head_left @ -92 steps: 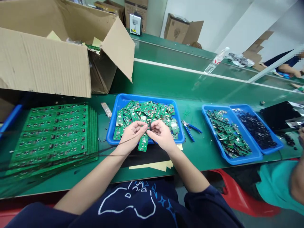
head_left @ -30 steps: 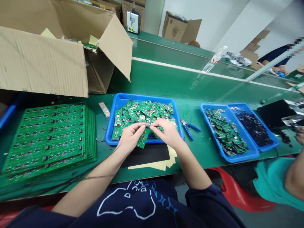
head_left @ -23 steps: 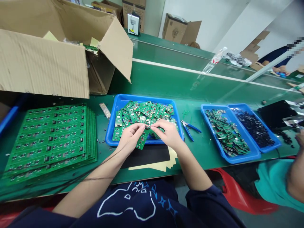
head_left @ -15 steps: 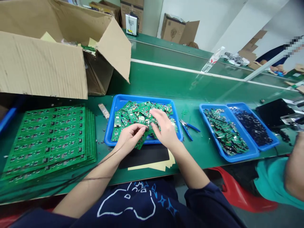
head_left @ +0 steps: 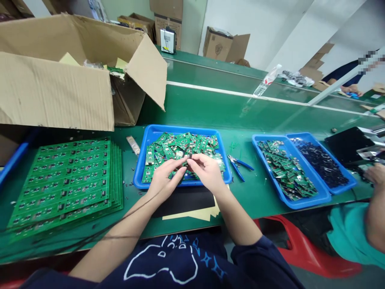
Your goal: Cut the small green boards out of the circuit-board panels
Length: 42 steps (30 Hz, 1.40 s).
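Over the front blue tray [head_left: 137, 168] my two hands meet fingertip to fingertip. My left hand [head_left: 167, 176] is closed in a pinch on a small green circuit board, mostly hidden by the fingers. From the other side my right hand [head_left: 208, 171] pinches at the same board, its thumb and forefinger touching the left fingertips. Small dark parts show at the fingertips, too small to make out. Beneath the hands, many loose circuit boards [head_left: 170, 149] fill the tray. A black sheet [head_left: 180, 200] with yellow paper [head_left: 198, 214] under it lies before the tray.
On the left stands a stack of circuit board panels [head_left: 66, 176], with an open cardboard box [head_left: 57, 88] behind. Blue-handled cutters [head_left: 239, 165] lie right of the tray. Further right are a tray of boards [head_left: 284, 202], a tray of black parts [head_left: 343, 186] and a co-worker's arm [head_left: 377, 208].
My right hand has come down and in, its raised fingers closing to a pinch beside the left fingertips. The green board, hanging below my left hand before, is now mostly covered.
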### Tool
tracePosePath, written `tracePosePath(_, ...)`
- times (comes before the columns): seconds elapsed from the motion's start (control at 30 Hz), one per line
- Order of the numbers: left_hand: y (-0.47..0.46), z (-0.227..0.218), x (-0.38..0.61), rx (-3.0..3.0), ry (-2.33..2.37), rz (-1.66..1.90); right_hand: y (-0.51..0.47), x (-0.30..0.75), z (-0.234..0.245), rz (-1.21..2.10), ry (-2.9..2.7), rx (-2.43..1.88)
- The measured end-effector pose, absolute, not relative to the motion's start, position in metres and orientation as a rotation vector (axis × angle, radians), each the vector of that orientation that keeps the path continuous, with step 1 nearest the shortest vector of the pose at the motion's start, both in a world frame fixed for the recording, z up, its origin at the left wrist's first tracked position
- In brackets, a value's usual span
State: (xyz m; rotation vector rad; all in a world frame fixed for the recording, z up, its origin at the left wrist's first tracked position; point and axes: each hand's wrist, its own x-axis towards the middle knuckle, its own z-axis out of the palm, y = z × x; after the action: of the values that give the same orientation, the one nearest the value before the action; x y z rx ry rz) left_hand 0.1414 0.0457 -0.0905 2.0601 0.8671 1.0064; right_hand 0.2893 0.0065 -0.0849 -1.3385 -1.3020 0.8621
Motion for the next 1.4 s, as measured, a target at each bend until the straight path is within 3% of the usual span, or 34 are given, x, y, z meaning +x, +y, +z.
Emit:
tracePosePath(0.3,0.053,-0.087,0.141,1.479,0.773,0.766,0.008,0.292,-0.090,0.959,-1.154,-1.252)
tracePosePath(0.77,0.058,-0.095,0.137,2.068,0.906,0.966,0.007,0.300,-0.089,0.953,-1.244,-1.230)
tracePosePath(1.07,0.058,-0.099,0.136,2.149,0.992,1.002,0.008,0.303,-0.091,0.726,-1.487,-1.158)
tracePosePath(1.2,0.063,-0.099,0.133,2.138,1.077,1.114,0.012,0.316,-0.095,0.809,-1.627,-1.123)
tracePosePath(1.4,0.061,-0.083,0.131,2.280,0.949,1.321,0.028,0.334,-0.088,0.990,-0.886,-1.187)
